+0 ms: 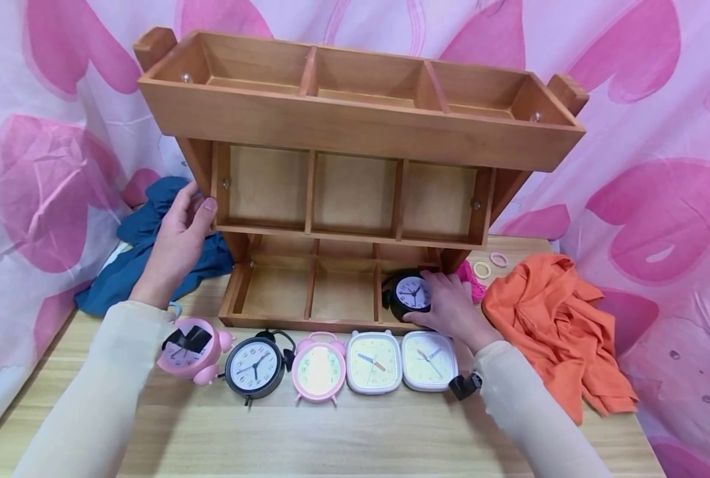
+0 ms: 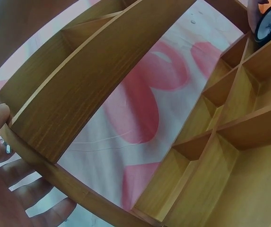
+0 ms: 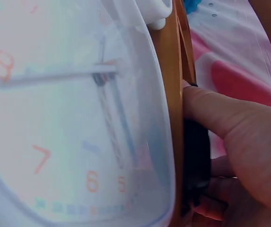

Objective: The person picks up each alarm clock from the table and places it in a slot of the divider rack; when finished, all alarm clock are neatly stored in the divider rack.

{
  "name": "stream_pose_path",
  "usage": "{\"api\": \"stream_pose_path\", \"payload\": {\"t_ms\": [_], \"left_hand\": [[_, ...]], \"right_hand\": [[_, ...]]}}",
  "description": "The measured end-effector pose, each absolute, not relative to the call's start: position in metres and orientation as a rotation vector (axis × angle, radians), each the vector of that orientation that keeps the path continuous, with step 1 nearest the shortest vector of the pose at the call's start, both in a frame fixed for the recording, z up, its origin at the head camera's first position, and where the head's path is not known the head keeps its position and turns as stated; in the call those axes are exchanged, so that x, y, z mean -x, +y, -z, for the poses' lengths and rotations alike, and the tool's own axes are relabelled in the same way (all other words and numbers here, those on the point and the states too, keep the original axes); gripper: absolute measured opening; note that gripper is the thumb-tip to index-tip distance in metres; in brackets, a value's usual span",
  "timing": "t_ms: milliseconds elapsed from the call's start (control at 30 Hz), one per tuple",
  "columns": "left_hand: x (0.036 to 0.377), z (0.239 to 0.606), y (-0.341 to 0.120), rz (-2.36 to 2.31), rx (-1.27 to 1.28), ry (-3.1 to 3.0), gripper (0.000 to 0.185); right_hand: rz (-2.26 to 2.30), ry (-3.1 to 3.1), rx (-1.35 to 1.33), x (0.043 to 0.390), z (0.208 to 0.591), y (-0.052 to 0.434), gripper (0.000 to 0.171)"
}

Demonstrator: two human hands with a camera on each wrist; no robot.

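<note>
On the far left a blue cloth point(image 1: 146, 252) lies bunched on the bench point(image 1: 343, 431). My left hand point(image 1: 178, 242) rests against the left side of the wooden shelf point(image 1: 355, 133), fingers point(image 2: 36, 198) straight and relaxed, steadying rather than gripping it. The shelf has three tiers, each split into three compartments, and all look bare except the lowest right one.

In front of the shelf stands a row of clocks: a pink alarm clock point(image 1: 190, 348) tipped over, a black twin-bell clock point(image 1: 255, 365), a pink round clock point(image 1: 318, 369), a square white clock point(image 1: 374, 362) and a second square white clock point(image 1: 429, 360) just beside my right wrist.

My right hand point(image 1: 450, 307) is curled round the small black clock point(image 1: 411, 295), which sits in the bottom-right compartment, dial facing me. I judge this to be the placing step: the clock looks seated, but I am holding it. Next I should check that it stands stable, let go, and draw back without knocking the white clock below my wrist.

Further right lie a pink scrap point(image 1: 471, 277), two hair ties point(image 1: 490, 264) and an orange cloth point(image 1: 561, 328).
</note>
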State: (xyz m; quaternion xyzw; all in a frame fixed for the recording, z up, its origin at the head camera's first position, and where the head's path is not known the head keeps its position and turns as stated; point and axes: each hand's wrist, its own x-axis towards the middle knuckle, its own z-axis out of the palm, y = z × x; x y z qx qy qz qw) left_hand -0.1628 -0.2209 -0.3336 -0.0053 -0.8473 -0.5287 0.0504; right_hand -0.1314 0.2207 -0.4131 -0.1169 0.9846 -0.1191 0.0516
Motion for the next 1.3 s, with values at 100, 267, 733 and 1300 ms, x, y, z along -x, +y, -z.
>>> {"api": "stream_pose_path", "payload": {"t_ms": [100, 267, 733, 1300], "left_hand": [[0.163, 0.334, -0.221, 1.612, 0.018, -2.578, 0.062], [0.162, 0.333, -0.221, 1.611, 0.024, -2.573, 0.062], [0.162, 0.333, -0.221, 1.611, 0.017, -2.572, 0.061], [0.163, 0.333, -0.220, 1.607, 0.019, -2.567, 0.061]], "right_hand": [[0.375, 2.985, 0.428, 0.130, 0.412, 0.224, 0.092], [0.511, 2.969, 0.510, 0.123, 0.408, 0.232, 0.079], [1.136, 3.006, 0.371, 0.053, 0.396, 0.269, 0.099], [1.222, 2.994, 0.114, -0.009, 0.456, 0.252, 0.103]]}}
